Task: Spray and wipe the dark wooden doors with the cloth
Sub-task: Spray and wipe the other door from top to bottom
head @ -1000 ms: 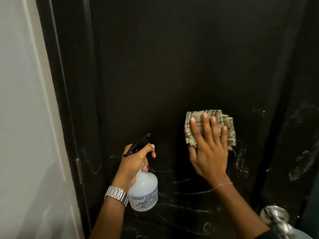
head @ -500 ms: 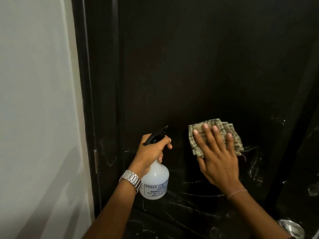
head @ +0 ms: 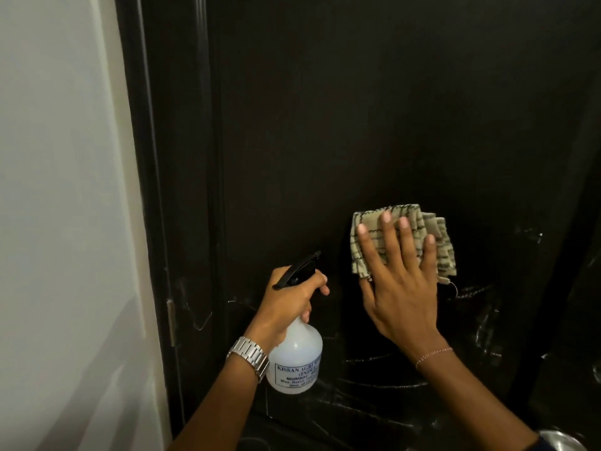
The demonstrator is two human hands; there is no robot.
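The dark wooden door (head: 374, 109) fills most of the view, with pale streaks and scratch marks across its lower part. My right hand (head: 401, 284) presses a folded beige checked cloth (head: 435, 236) flat against the door, fingers straight and spread. My left hand (head: 286, 304) grips the neck of a white spray bottle (head: 297, 359) with a black trigger head, held close to the door to the left of the cloth. The nozzle points up and right toward the door.
A white wall (head: 58, 190) borders the dark door frame (head: 156, 157) on the left, with a small metal hinge (head: 170, 322) on the frame. A shiny metal door knob (head: 562, 441) shows at the bottom right corner.
The view has shifted left, showing more of the wall. My right hand and the cloth have slid slightly along the door. My left hand keeps the bottle in the same grip.
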